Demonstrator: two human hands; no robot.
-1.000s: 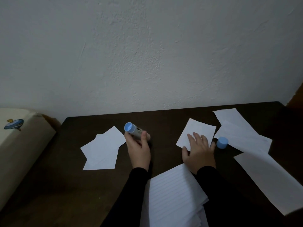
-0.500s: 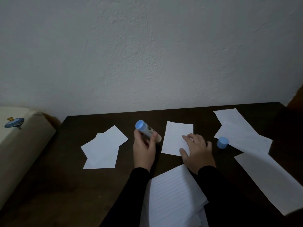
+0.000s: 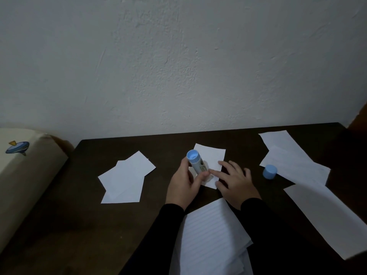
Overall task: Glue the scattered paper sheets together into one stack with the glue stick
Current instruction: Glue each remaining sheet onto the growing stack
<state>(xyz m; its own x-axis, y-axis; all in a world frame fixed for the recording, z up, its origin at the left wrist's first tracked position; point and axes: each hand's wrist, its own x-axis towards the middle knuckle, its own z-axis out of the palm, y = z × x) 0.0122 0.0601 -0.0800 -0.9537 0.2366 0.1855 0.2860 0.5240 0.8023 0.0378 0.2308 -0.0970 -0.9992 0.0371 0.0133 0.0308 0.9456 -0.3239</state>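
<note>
Early stage: left hand clamps uncapped glue stick onto sheet, flat right hand pins it; other sheets seemingly unglued, cap off

Tabletop: dark wood, smooth, faint sheen. Sheets: matt white paper; the near stack is ruled. Glue stick and cap: smooth blue plastic. Wall: rough matt plaster. Sleeves: matt black cloth.

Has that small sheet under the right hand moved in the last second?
Yes. The small sheet slid left, away from the blue cap, which stayed put, toward the glue stick.
</note>
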